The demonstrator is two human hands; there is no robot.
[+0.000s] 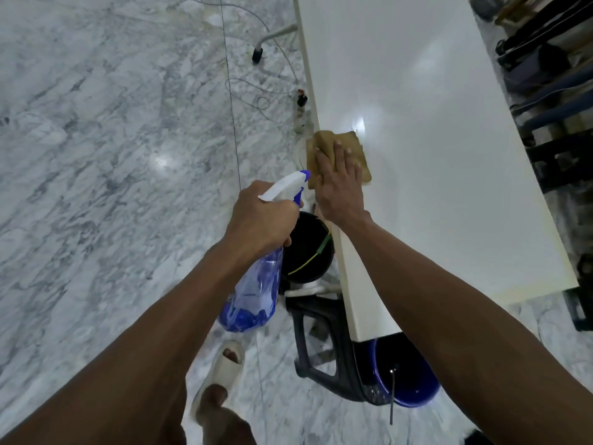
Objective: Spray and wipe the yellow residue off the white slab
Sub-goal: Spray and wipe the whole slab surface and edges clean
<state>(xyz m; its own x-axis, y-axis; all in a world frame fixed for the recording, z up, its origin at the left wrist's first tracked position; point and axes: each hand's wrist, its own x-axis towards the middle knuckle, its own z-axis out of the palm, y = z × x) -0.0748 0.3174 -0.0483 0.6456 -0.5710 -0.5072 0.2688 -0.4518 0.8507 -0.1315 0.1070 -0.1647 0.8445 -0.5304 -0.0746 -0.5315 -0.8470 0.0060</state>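
A long glossy white slab [426, 149] runs away from me on the right. A tan cloth [354, 144] lies at its left edge, partly overhanging. My right hand [340, 184] presses flat on the cloth with straight fingers. My left hand [261, 216] grips the neck of a clear blue spray bottle [253, 297] with a white and blue trigger head [287, 184], held off the slab's left side, nozzle pointing toward the cloth. No yellow residue shows on the slab around the cloth.
Marble floor [112, 155] spreads to the left, crossed by thin wires [250, 91]. A black stool [321, 342], a black bucket [306, 248] and a blue bucket [407, 374] sit under the slab's near end. Dark clutter [552, 107] lines the right side. My sandalled foot [221, 374] is below.
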